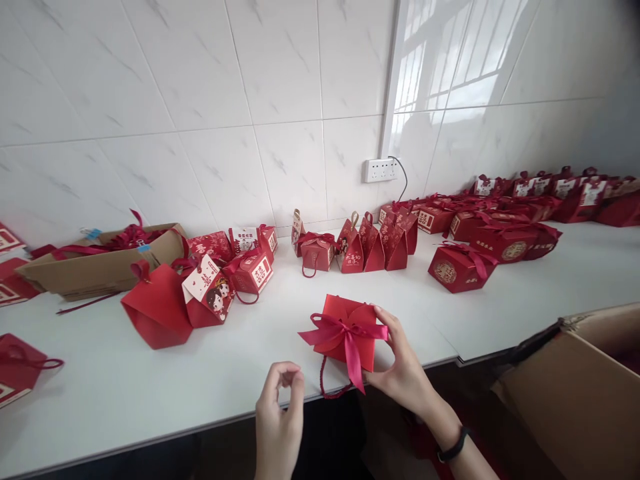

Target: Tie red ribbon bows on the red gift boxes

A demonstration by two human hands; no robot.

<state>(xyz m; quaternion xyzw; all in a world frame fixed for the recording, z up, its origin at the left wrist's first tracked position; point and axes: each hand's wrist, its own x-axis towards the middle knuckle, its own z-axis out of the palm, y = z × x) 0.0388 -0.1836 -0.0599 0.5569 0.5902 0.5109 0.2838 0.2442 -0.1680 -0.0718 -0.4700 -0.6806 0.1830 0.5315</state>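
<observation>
1. Bottom centre of the frame: the left hand (283,413) is raised at the table edge, fingers curled loosely and the thumb close to them, with nothing visible in its grasp. It is just left of the red box and apart from it.
2. Right of bottom centre: the right hand (407,370) is partly open around the right side of a red box (365,348), fingers at its upper corner and thumb at its lower one. A black wristband (455,445) circles that wrist.
3. The held red box is a little below the centre of the frame, tilted, with a magenta bow (345,328) across its front and a dark red cord (323,380) looping beneath.
4. Lower right: a large cardboard carton (565,393) stands beside the white table (225,373).
5. Left of centre: a plain red faceted box (160,310) sits beside a box with cartoon figures (210,297); behind, a cardboard tray (110,267) holds ribbon.
6. Right of centre: a ribboned box with a gold emblem (457,270).
7. Farther back: peaked red boxes (373,247) stand in a row before the tiled wall (200,67).
</observation>
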